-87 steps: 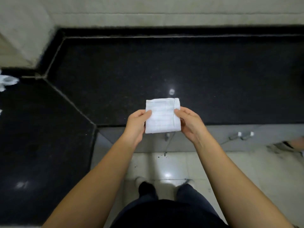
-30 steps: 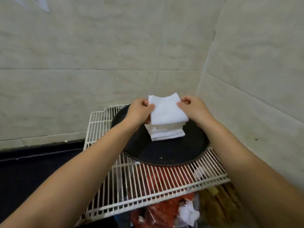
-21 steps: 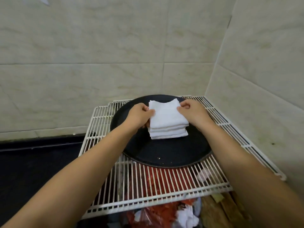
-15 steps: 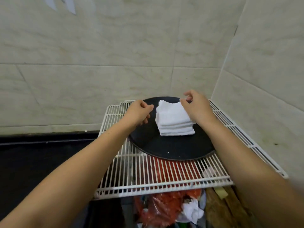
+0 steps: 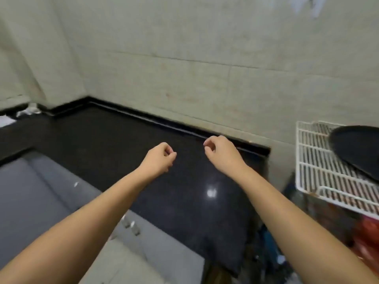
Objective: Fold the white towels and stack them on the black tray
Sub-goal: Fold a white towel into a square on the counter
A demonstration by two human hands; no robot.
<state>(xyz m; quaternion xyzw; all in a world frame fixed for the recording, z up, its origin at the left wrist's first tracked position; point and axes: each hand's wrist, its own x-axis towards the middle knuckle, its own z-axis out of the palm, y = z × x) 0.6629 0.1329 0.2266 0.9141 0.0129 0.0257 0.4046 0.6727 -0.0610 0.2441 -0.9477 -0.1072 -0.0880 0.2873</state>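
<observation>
Both hands hover empty over the black stone counter (image 5: pixel 114 140). My left hand (image 5: pixel 159 158) and my right hand (image 5: pixel 220 152) have loosely curled fingers and hold nothing. Only the left part of the black tray (image 5: pixel 356 149) shows, at the right edge of the view on a white wire rack (image 5: pixel 320 171). The folded stack on the tray is cut off by the frame edge. Loose white towels (image 5: pixel 26 110) lie at the far left end of the counter, by the wall corner.
Tiled walls close off the counter at the back and left. Grey cabinet fronts (image 5: pixel 30 191) run below the counter's near edge. Red bags and clutter (image 5: pixel 365 232) sit under the wire rack, with a gap between the rack and the counter's right end.
Both hands let go of the folded towel on the tray's stack and drew back. The view swung left from the tray to the counter, so the tray now sits at the right edge.
</observation>
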